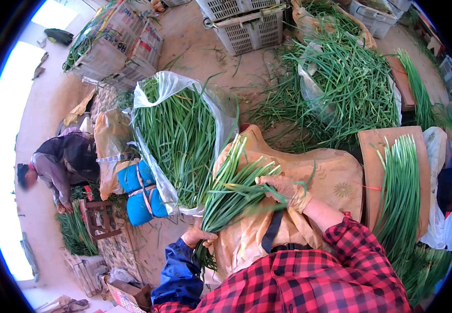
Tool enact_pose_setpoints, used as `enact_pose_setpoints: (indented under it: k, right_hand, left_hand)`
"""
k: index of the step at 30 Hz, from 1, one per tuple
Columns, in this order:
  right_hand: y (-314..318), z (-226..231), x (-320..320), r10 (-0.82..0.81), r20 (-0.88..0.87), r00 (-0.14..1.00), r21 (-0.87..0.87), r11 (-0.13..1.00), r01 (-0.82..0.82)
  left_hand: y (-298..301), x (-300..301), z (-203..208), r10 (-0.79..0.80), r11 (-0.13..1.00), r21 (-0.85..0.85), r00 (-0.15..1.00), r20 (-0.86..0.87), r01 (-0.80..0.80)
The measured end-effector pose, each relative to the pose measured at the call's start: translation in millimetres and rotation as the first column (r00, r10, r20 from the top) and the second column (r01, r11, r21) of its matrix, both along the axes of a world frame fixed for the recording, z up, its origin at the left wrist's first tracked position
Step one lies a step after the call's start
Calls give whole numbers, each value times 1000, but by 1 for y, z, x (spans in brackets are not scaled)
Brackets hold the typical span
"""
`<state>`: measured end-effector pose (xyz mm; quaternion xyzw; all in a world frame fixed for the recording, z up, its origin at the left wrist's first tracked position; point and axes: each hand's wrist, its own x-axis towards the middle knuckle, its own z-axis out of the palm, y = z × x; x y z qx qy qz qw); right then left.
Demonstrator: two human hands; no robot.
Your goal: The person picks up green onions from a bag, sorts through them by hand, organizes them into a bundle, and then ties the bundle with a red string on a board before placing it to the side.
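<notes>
One bundle of green stalks (226, 201) slants across the left edge of a tan patterned cloth (335, 169), pale ends pointing away. The left hand (199, 237) is closed round its leafy lower end; the right hand (284, 191), forearm angled inward, has its fingers curled in on a few leaves at the side. To the right, a second bunch (400, 182) lies on a brown board (368, 151). Beyond sits one clear bag (167, 87) full of greens, beside a tied blue bundle (134, 177). One co-worker (59, 161) stoops at left. Farther off, I see two stacked grey crates (252, 34) and a white stack (132, 34) with coloured lettering.
</notes>
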<state>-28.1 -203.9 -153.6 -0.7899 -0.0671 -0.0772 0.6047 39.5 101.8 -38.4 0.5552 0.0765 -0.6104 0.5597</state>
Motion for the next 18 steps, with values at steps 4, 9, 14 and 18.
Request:
enact_pose_setpoints:
  k: [4,9,14,18]
  right_hand:
    - [-5,86,14,10,-331,943,616,760,209]
    - [-72,132,46,12,-423,906,700,639,318]
    - [-199,215,80,-210,-284,935,455,829,324]
    - [-264,222,80,-745,-390,542,-629,645,434]
  left_hand:
    - [10,-1,2,-16,999,43,999,-36,17]
    - [14,-2,-15,-22,998,-59,987,-160,13]
    - [9,-5,-17,-30,991,-133,978,-206,2]
    - [-1,-4,-17,-30,988,-155,977,-210,-3]
